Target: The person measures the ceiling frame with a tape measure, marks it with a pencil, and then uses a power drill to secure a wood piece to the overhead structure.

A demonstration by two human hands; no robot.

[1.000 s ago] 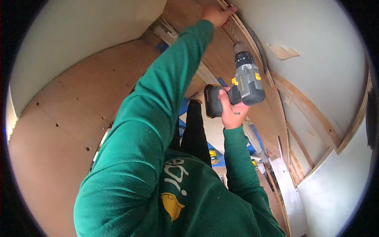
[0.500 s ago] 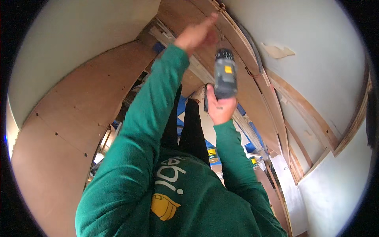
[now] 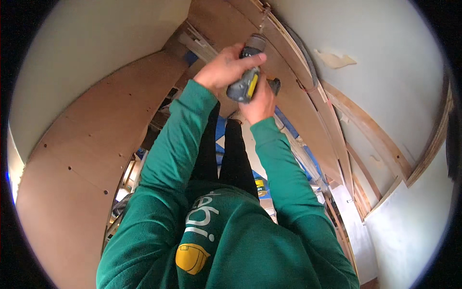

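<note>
A black and grey cordless drill (image 3: 239,90) with a yellow patch is raised at the top centre, its chuck pointing up and away from me. A thin drill bit (image 3: 263,21) seems to stick out of the chuck, close to a long wooden edge strip (image 3: 284,34); I cannot tell if it touches. My right hand (image 3: 261,102) is closed round the drill's handle, which it mostly hides. My left hand (image 3: 220,70) wraps the front of the body just behind the chuck, its thumb lying across the top.
A curved brown panel (image 3: 72,192) with small holes stands on the left. On the right are a pale wall (image 3: 380,62) with a torn flap (image 3: 335,59) and a curved wooden rib (image 3: 370,126). Below, a yellow-labelled can (image 3: 260,187) stands near my legs.
My left hand has come down from a spread, blurred pose onto the front of the drill. The drill has moved up and left and turned, and my right hand has gone with it.
</note>
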